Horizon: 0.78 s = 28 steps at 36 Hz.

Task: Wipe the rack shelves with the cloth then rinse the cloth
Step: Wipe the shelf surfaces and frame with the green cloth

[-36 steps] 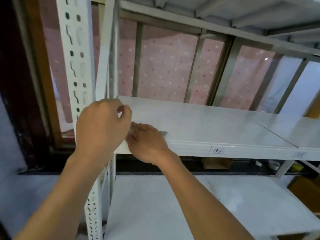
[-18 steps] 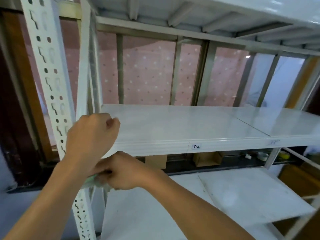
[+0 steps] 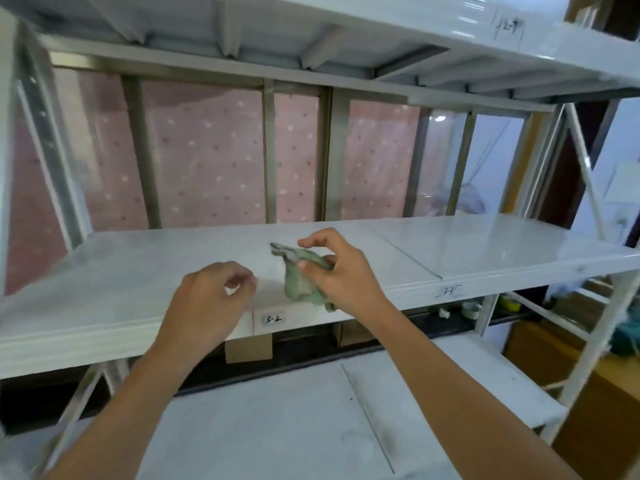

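A white metal rack fills the view. Its middle shelf [image 3: 138, 271] runs left to right at chest height, with labels on its front edge. A crumpled green cloth [image 3: 298, 275] hangs over that shelf's front part, pinched in my right hand [image 3: 341, 271]. My left hand [image 3: 207, 303] hovers just left of the cloth, fingers loosely curled and holding nothing. The lower shelf [image 3: 277, 417] lies beneath my forearms and looks dusty. The upper shelf [image 3: 450, 32] is overhead.
A slanted white rack post [image 3: 602, 327] stands at the right. Behind the rack is a window frame with pink dotted curtain [image 3: 214, 161]. Cardboard boxes [image 3: 247, 348] and tape rolls [image 3: 471, 308] sit behind the lower level. A brown box [image 3: 540, 351] is at the right.
The view swung right, away from the left post. My right hand rose from below the shelf edge and now holds the cloth above the middle shelf. My left hand let go of the post.
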Each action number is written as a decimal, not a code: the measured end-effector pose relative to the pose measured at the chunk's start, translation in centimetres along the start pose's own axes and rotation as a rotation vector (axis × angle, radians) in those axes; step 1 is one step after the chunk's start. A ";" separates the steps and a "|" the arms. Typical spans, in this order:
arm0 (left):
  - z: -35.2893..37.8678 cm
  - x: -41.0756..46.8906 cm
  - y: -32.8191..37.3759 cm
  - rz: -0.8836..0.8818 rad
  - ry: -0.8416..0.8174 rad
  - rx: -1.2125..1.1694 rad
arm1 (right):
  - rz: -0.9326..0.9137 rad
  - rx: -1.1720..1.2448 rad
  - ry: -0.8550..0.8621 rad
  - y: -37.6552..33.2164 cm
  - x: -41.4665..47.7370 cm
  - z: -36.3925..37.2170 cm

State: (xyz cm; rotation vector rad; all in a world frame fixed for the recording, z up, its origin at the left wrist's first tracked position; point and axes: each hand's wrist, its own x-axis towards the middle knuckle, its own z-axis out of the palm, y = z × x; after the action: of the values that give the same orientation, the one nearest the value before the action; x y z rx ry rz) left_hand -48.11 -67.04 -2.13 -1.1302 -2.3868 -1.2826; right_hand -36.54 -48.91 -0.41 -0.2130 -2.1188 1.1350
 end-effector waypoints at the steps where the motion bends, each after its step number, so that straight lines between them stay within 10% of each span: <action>1: 1.8 0.4 0.7 0.022 -0.002 0.023 | 0.010 -0.026 0.040 1.1 0.6 -2.2; 13: 17.7 4.4 9.7 0.149 0.037 0.191 | 0.144 -0.294 0.121 13.5 3.7 -19.2; 28: 30.5 6.1 18.5 0.468 -0.055 0.161 | -0.247 -1.162 0.201 17.5 3.2 -24.9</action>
State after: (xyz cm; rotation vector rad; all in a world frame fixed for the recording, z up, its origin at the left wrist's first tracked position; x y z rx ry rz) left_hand -34.12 -33.89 -5.81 -1.5635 -2.0379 -0.8982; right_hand -25.62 -20.50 -3.45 -0.5337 -2.2815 -0.3469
